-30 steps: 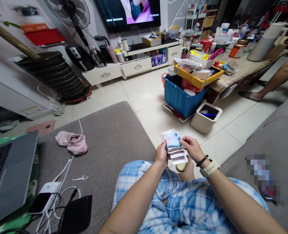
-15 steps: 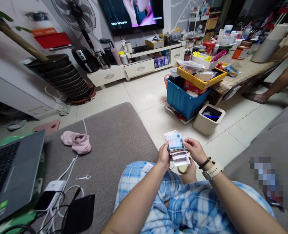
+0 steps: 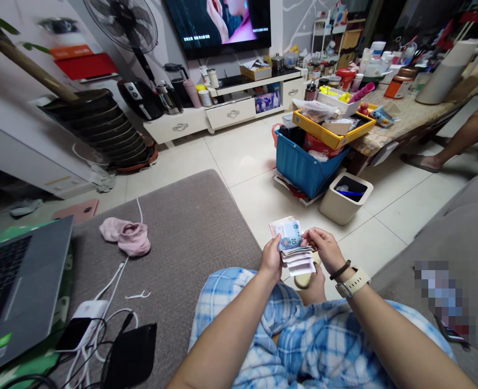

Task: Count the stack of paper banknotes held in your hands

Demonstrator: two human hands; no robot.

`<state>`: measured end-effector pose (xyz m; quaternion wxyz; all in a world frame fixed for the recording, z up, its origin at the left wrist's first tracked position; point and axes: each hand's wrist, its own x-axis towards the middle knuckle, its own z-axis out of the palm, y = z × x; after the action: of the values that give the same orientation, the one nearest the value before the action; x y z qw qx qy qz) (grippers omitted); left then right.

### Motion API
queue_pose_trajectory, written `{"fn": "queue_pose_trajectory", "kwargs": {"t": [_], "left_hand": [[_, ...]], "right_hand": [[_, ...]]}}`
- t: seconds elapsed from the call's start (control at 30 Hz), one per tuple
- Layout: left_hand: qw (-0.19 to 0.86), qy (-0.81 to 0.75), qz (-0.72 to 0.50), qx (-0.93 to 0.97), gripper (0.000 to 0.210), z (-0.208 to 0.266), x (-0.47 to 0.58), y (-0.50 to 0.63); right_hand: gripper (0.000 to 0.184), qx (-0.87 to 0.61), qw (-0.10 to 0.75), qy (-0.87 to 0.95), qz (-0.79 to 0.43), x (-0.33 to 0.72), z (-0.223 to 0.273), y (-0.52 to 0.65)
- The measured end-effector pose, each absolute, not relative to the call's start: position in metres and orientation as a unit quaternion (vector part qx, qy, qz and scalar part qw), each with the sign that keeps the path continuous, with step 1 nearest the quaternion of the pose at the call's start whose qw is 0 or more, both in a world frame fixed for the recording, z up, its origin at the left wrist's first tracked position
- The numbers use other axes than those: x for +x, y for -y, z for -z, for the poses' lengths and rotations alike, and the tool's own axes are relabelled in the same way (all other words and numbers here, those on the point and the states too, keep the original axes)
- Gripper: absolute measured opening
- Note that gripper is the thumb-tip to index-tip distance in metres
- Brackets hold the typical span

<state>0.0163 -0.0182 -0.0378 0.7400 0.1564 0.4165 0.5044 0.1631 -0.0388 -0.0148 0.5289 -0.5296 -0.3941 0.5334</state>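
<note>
Both hands are raised close together beyond the lap. By the left hand (image 3: 271, 259), a sheaf of banknotes (image 3: 290, 235) is grasped at its left edge, the thumb laid across the front. A blue note marked 10 is shown on top, and the lower ends are fanned out and bent downward. At the right edge of the sheaf, the bent fingers of the right hand (image 3: 324, 247) are placed; whether a note is pinched there cannot be told. On the right wrist, a dark bracelet (image 3: 340, 270) and a pale-strapped watch (image 3: 352, 283) are worn. Beneath the forearms, the legs are covered by blue plaid trousers (image 3: 222, 302). To the left, a grey cushioned seat (image 3: 194, 221) is occupied by a crumpled pink cloth (image 3: 135, 239), tangled white cables (image 3: 115, 286) and a laptop (image 3: 15, 292). Past the hands, a beige bin (image 3: 341, 208) is set on the tiled floor, just beside a filled blue box (image 3: 297, 168). Farther off, a low cabinet (image 3: 176, 127) is placed beneath a lit television (image 3: 239, 24).
</note>
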Motion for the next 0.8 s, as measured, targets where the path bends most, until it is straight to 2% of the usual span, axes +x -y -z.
{"fn": "queue_pose_trajectory", "kwargs": {"t": [0.13,0.3,0.57,0.8], "left_hand": [[0.736,-0.422,-0.502,0.166,0.033,0.037,0.016,0.019],[0.739,-0.427,-0.490,0.177,0.032,0.037,0.015,0.020],[0.746,-0.414,-0.484,0.193,0.038,0.033,0.015,0.021],[0.737,-0.432,-0.493,0.163,0.030,0.037,0.017,0.019]], "right_hand": [[0.040,-0.540,0.536,0.389,-0.520,0.162,0.016,0.037],[0.048,-0.572,0.560,0.333,-0.498,0.163,0.025,0.035],[0.044,-0.577,0.532,0.389,-0.483,0.165,0.022,0.036],[0.043,-0.569,0.532,0.395,-0.487,0.163,0.021,0.037]]}}
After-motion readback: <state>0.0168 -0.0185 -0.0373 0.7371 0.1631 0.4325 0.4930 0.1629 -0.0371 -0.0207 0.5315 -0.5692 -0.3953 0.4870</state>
